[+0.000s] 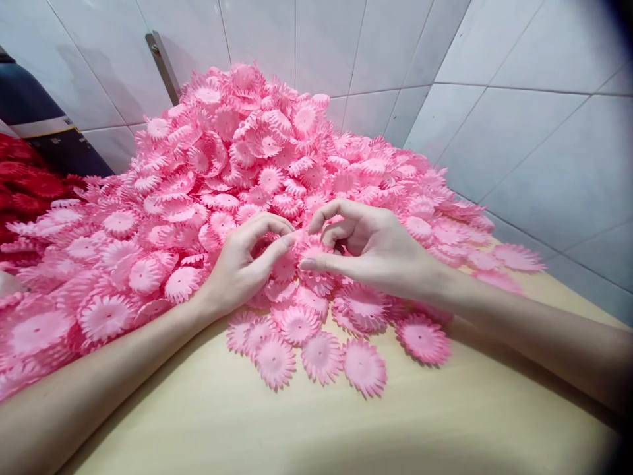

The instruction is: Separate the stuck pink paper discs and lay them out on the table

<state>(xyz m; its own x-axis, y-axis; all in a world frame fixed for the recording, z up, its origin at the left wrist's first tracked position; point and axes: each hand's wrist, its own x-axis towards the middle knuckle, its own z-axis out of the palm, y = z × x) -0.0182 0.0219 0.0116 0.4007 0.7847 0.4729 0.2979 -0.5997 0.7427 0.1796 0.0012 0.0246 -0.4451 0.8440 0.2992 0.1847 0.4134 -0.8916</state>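
Many round pink fabric flower pieces [271,178], with fringed edges and a small centre hole, are heaped in front of me. My left hand [252,254] is closed at the front of the heap, thumb and forefinger pinched on a pink flower piece, mostly hidden among the others. Just to its right, my right hand [361,244] has its fingers curled and its thumb apart from the forefinger. Pink pieces show in that gap, and I see none gripped there. Several loose pieces, one of them a flat flower piece [364,367], lie nearer me on the table.
The heap rests on a pale wooden table [257,422] against a white tiled wall [524,152]. At the left are red flower pieces [24,181] and a dark blue bottle-like container [44,112]. A metal strip [162,66] stands behind the heap.
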